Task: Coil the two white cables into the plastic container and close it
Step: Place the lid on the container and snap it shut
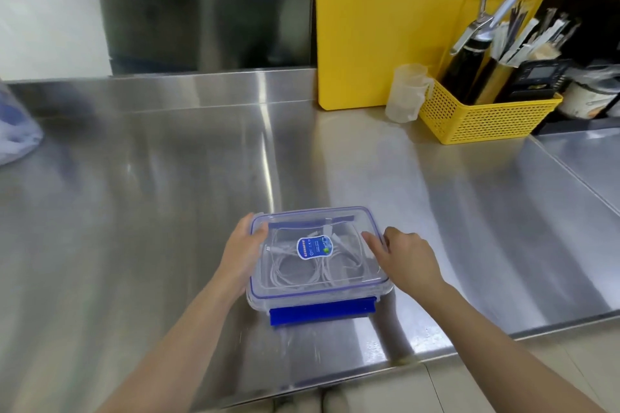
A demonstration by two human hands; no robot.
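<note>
A clear plastic container [335, 298] with blue trim sits on the steel counter near its front edge. Its clear lid [349, 221] lies on top, carrying a blue and white sticker. Two white cables [302, 273] lie coiled inside, seen through the lid. A blue latch flap [322, 310] sticks out at the near side, unfolded. My left hand [243, 253] grips the container's left edge, thumb on the lid. My right hand [407, 260] rests on the lid's right edge, fingers pressing down.
A yellow cutting board [385, 27] leans against the back wall. A yellow mesh basket [486, 121] with utensils and a clear measuring cup [406, 94] stand at back right. A plastic bag [16, 131] sits at the far left. The counter edge runs close behind my arms.
</note>
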